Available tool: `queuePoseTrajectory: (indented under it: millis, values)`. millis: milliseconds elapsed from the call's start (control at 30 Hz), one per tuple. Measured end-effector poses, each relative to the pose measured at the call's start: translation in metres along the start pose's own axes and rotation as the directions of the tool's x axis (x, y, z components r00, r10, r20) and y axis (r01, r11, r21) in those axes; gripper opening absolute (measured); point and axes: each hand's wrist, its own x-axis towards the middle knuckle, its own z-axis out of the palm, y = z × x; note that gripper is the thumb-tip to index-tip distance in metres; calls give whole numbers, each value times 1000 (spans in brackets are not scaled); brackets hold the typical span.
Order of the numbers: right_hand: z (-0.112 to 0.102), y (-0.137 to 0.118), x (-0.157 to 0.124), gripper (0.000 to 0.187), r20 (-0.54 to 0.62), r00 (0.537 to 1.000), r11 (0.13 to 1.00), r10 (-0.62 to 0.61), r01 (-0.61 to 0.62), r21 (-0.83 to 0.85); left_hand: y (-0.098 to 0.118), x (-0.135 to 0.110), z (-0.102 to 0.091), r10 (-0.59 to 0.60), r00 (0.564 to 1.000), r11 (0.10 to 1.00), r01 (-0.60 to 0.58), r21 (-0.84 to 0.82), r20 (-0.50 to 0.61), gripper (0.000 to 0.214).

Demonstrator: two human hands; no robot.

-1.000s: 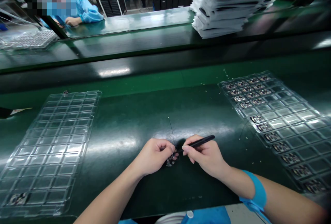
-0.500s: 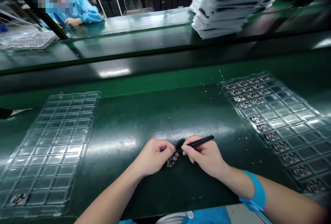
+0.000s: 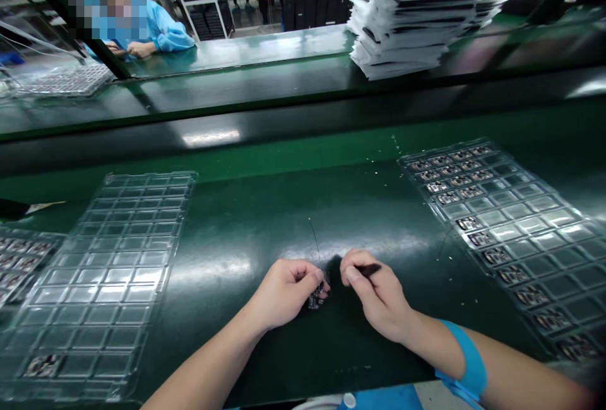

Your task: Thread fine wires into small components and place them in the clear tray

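My left hand (image 3: 284, 290) is closed on a small dark circuit board (image 3: 315, 299) and holds it against the green mat; a thin wire (image 3: 314, 241) runs up from the board. My right hand (image 3: 376, 293) is closed on a black pen-like tool (image 3: 367, 269), which now points toward the camera so only a short part shows. The two hands sit a few centimetres apart at the near middle of the bench.
A clear compartment tray (image 3: 108, 277) lies at the left, with one board in a near cell. A second tray (image 3: 509, 233) at the right holds several boards. A stack of white-and-black trays (image 3: 416, 12) stands beyond the belt. Another person in blue (image 3: 161, 31) works at the far left.
My right hand has drawn back a little from the board and turned the black tool end-on. The view has shifted, showing another tray edge at the far left.
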Motion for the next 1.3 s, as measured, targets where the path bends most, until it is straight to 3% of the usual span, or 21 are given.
queuePoseTrajectory:
  millis: [100,200,333,600,667,800,900,1033,1300]
  values:
    - [3,1,1,9,139,978,988,155,-153,-22,-1,-2,2,-2,1000,1000,2,-21,2,29]
    - [6,3,1,13,195,951,970,239,-243,-3,0,-3,3,3,1000,997,-1,-81,27,30]
    - [7,4,2,18,243,929,953,280,-299,45,3,-5,4,-34,998,978,46,-202,62,33]
    - [-2,0,10,14,346,897,926,276,-345,154,3,-11,2,-2,989,970,38,-239,149,25]
    - [-4,1,11,16,325,911,940,252,-311,141,3,-11,2,1,986,970,39,-240,165,24]
    - [-8,4,8,25,193,977,985,94,-120,125,7,-12,5,-1,993,959,35,-280,120,28]
    - [-7,2,5,25,169,986,995,-2,-15,97,9,-12,8,21,998,956,-3,-293,59,29]
    - [-3,-4,4,20,210,977,996,-44,26,88,8,-11,8,67,997,955,-51,-291,45,27]
    - [1,-1,4,21,176,984,1000,-30,29,8,0,-9,9,108,994,961,-96,-258,32,25]
